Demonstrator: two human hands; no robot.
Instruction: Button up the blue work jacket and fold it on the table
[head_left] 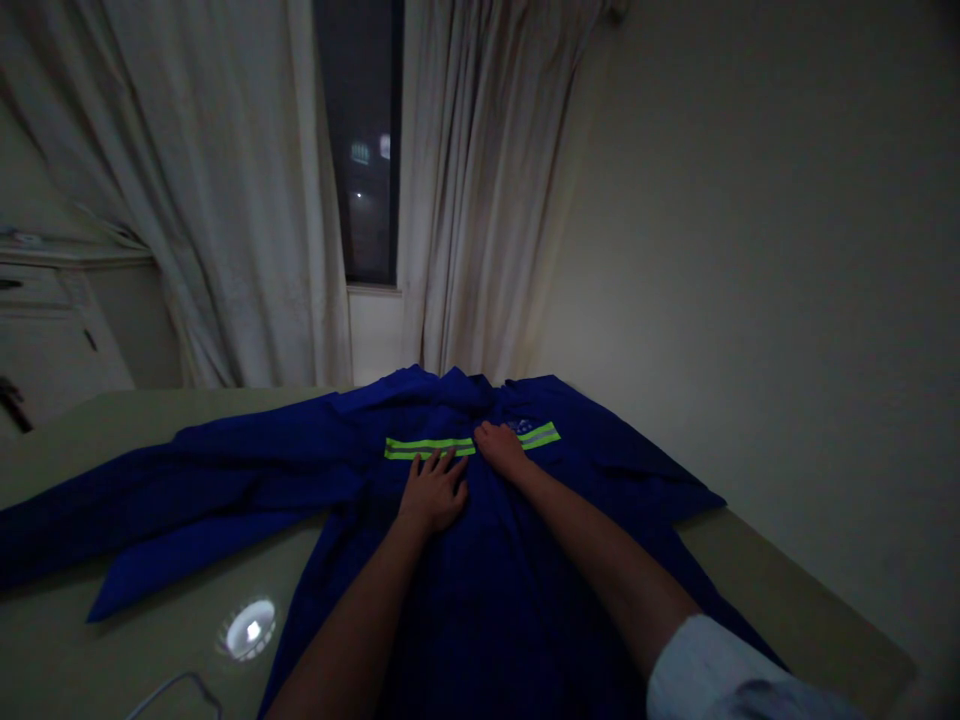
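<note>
A dark blue work jacket (pixel 465 620) with a lime-yellow and silver reflective stripe (pixel 405 449) across the chest lies spread on the table, its collar at the far side. My left hand (pixel 435 492) rests flat on the jacket front just below the stripe, fingers spread. Beside it, my right hand (pixel 499 446) is closed at the front opening, where the stripe is interrupted, with its fingers on the fabric edge. A small pale logo (pixel 519 426) shows just past that hand. One long sleeve (pixel 187 490) stretches out to the left.
The greenish glossy table (pixel 172 650) carries a bright round light reflection and a thin white cable (pixel 180 682) at the near left. Behind are pale curtains (pixel 225 180), a dark window (pixel 367 150) and a white cabinet (pixel 45 340). A bare wall (pixel 772 250) borders the right.
</note>
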